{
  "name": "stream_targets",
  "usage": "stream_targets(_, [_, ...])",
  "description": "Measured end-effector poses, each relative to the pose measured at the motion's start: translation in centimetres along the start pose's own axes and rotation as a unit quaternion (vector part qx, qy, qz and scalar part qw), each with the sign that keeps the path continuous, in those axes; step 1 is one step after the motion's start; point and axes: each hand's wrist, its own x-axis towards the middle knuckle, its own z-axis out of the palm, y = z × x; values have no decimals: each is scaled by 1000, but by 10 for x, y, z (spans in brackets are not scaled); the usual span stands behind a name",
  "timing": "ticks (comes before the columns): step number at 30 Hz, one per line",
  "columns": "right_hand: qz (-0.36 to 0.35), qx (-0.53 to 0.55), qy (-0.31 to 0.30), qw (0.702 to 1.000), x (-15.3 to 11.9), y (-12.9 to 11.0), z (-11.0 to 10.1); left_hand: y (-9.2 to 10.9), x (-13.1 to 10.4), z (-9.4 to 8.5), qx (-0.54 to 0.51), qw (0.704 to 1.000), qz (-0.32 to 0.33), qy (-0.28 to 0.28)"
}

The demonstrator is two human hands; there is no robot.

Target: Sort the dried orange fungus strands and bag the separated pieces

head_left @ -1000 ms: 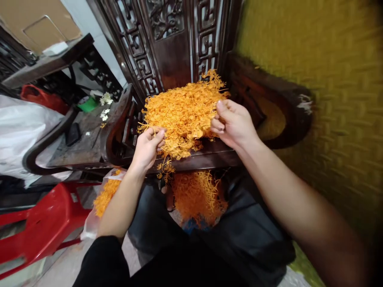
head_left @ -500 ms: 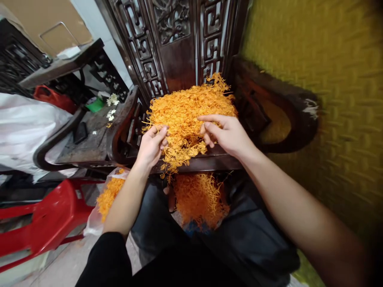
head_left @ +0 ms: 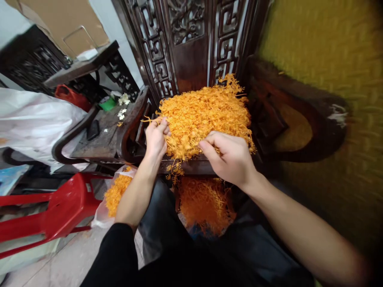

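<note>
A large heap of tangled orange branching sprigs (head_left: 206, 107) covers the seat of a dark carved wooden chair (head_left: 191, 59). My left hand (head_left: 157, 135) is closed at the heap's left edge, fingers pinched on an orange sprig whose thin end pokes out to the left. At the front of the heap my right hand (head_left: 229, 153) is closed too, thumb pressed to the curled fingers. Whatever lies in that pinch is too small to make out. A few sprigs droop over the seat's front edge between the hands.
Between my knees sits another orange mass (head_left: 206, 203). A plastic bag (head_left: 103, 215) of orange pieces stands beside a red plastic chair (head_left: 67, 199). Left, a second wooden chair's seat (head_left: 92, 147) bears a green tape roll (head_left: 107, 103), white flowers (head_left: 122, 105) and a dark phone-like object (head_left: 93, 130).
My right hand has come down and toward me, its fingers going from loosely spread to a closed pinch. My left hand stays pinched by the heap's left edge. The whole view has shifted slightly.
</note>
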Motion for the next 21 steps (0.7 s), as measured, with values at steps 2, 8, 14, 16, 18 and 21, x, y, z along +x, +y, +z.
stream_targets(2, [58, 24, -61, 996, 1, 7, -1, 0, -9, 4, 5, 999, -14, -40])
stream_targets(8, [120, 64, -90, 987, 2, 28, 4, -6, -30, 17, 8, 995, -33, -97])
stream_targets(14, [88, 46, -97, 990, 8, 32, 10, -4, -28, 19, 24, 989, -61, -130])
stream_targets(16, [112, 49, -67, 990, 11, 32, 14, -4, -32, 19, 60, 983, -49, -168])
stream_targets(18, [139, 41, -22, 989, 13, 33, 16, -5, -35, 17, 122, 969, -38, -211])
stream_targets(21, [142, 14, -3, 990, 19, 40, 13, -5, -40, 13, 196, 952, -28, -233])
